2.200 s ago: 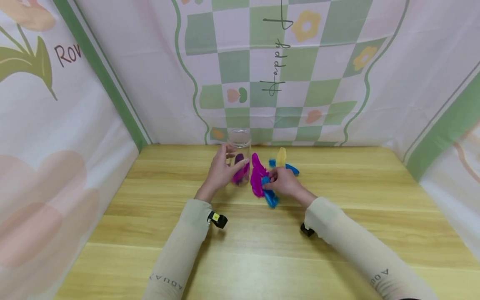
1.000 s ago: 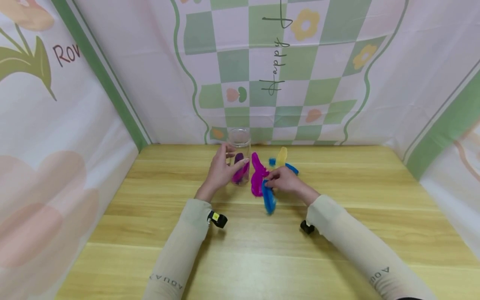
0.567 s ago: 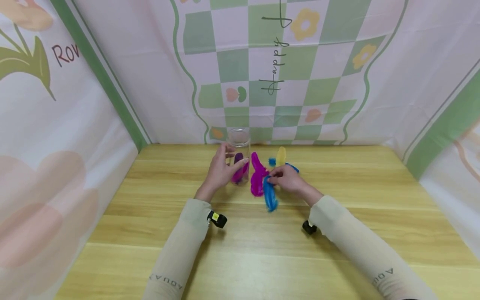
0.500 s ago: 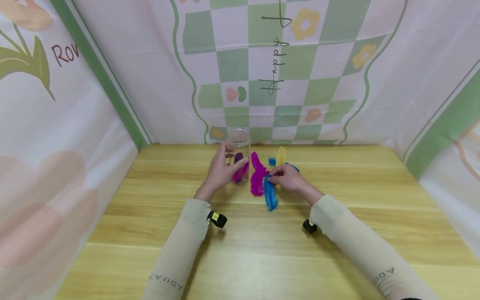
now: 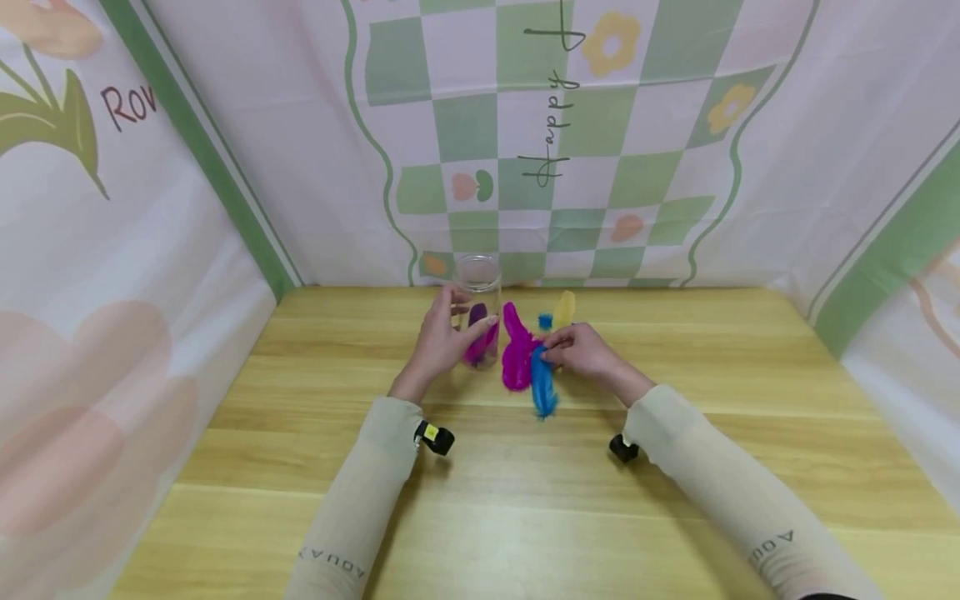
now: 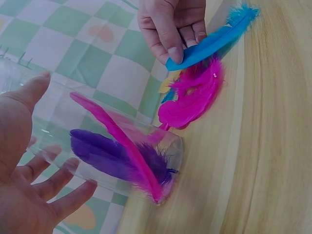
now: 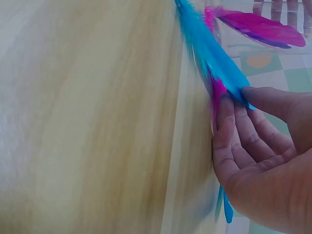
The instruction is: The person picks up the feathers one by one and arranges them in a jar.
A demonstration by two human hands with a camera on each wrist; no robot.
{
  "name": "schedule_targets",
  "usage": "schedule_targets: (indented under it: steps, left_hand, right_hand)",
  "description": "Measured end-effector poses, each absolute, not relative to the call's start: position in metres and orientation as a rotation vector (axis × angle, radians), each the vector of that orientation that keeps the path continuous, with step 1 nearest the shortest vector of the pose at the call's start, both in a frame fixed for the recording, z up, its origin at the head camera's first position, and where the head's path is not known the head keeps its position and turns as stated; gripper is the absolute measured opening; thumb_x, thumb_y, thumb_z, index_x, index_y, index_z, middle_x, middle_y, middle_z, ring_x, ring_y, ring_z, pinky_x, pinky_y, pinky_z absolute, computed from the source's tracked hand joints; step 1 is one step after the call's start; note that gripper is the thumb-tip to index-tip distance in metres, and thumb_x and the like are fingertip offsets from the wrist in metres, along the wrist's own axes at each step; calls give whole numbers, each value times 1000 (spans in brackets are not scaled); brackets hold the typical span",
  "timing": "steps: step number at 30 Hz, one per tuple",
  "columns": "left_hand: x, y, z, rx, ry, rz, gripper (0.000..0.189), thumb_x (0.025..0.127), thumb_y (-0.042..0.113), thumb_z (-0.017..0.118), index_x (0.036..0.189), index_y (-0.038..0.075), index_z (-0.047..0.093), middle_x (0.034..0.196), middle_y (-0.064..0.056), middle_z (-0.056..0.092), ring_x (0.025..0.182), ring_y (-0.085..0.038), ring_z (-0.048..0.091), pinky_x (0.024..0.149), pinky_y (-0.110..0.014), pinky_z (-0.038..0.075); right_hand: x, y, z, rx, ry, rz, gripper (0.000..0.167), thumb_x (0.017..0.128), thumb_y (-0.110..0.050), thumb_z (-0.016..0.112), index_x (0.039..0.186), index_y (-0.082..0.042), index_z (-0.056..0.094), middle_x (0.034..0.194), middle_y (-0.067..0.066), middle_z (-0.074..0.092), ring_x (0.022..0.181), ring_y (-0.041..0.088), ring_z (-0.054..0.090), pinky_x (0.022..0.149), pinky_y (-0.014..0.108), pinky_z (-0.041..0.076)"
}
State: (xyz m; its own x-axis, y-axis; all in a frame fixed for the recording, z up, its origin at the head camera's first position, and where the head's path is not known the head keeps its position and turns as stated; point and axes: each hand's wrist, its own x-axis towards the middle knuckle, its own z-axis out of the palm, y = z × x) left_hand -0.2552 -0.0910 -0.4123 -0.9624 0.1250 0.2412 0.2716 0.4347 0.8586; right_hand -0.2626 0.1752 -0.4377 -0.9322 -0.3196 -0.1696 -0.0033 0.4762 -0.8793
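One blue feather [image 5: 543, 387] juts from the right hand's grip [image 5: 587, 350], pinched at one end.

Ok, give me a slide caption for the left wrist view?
Left hand holds a clear jar containing a purple feather and a magenta feather; right hand pinches a blue feather.

Right fingers [image 5: 562, 343] shifted slightly rightward, blue feather [image 5: 543, 385] along with them.
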Motion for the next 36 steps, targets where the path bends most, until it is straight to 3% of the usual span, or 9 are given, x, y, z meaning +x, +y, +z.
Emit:
schedule_targets:
  steps: [17, 36]
  left_hand:
    - [-256, -91, -413, -369, -2542, -1566, 65, 91, 45, 77, 135, 8, 46, 133, -9, 55, 126, -31, 58, 100, -48, 53]
    - [-256, -91, -413, -378, -2536, -1578, 62, 91, 43, 78, 133, 10, 45, 133, -10, 55, 126, -32, 58, 99, -47, 54]
  right_hand:
    - [-259, 177, -430, -266, 2343, -1506, 29, 97, -2, 67, 119, 17, 63, 111, 30, 70, 84, 21, 72, 82, 41, 62]
    - [-261, 182, -418, -281, 2316, -1566, 25, 97, 1, 65, 116, 16, 62, 104, 22, 72, 82, 19, 73, 89, 48, 60]
